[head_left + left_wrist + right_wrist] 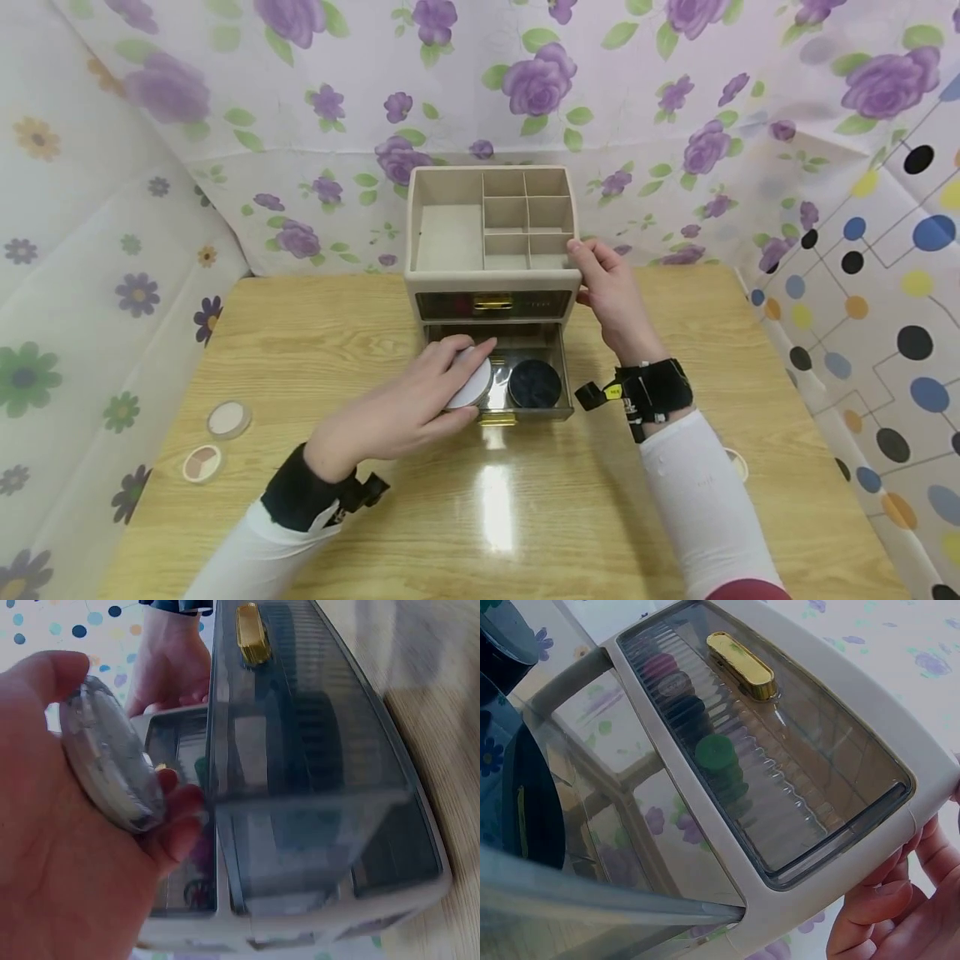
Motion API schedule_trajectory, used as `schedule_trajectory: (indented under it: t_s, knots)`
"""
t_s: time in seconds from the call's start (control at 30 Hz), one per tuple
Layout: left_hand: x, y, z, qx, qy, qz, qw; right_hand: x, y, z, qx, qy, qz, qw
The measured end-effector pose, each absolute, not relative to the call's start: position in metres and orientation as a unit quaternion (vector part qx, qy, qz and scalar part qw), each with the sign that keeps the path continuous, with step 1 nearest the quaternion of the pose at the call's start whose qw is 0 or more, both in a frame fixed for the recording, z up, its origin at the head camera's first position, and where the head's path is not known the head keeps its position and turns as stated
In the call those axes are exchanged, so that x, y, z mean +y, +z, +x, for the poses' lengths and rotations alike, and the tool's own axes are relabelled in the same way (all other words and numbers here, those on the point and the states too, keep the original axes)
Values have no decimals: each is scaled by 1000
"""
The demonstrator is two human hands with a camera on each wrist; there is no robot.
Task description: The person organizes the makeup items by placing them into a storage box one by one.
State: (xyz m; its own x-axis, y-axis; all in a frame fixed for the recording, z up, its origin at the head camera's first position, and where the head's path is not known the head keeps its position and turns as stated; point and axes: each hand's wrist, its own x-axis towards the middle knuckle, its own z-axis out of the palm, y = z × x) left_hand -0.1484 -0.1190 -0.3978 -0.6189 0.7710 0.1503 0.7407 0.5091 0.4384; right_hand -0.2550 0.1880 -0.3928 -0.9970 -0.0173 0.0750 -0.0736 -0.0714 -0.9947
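Observation:
My left hand point(420, 396) grips a round, flat compact point(112, 757) with a pale top, thumb and fingers around its edge. In the head view this compact overlaps the left part of a pulled-out clear drawer point(566, 392) with a gold handle. A dark round compact point(534, 383) lies in the drawer's right half. The drawer belongs to a cream cosmetics organizer point(446, 237). My right hand point(611, 292) holds the organizer's right side, with the thumb at the top edge and fingers down the wall.
Above the open drawer sits a closed one point(802, 780) with several small coloured items inside. The organizer's top has divided compartments. Two round compacts point(228, 419) lie on the wooden table point(300, 333) at left. Another round item point(738, 463) is partly hidden by my right sleeve. Patterned cloth stands behind and at both sides.

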Motion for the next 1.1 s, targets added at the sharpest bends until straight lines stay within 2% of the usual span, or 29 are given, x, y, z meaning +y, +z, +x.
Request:
schedule_trajectory:
  t_s: [0.33,0.7,1.1]
  knots:
    - [-96,-397,-163,882,210,405,120,188,-393,-255,-682,730,32,17]
    - [-79,-402,-179,893,138,414,106,188,-394,-255,-685,728,31,18]
    - [-68,-409,-193,916,95,374,107,188,-394,-255,-684,729,33,19]
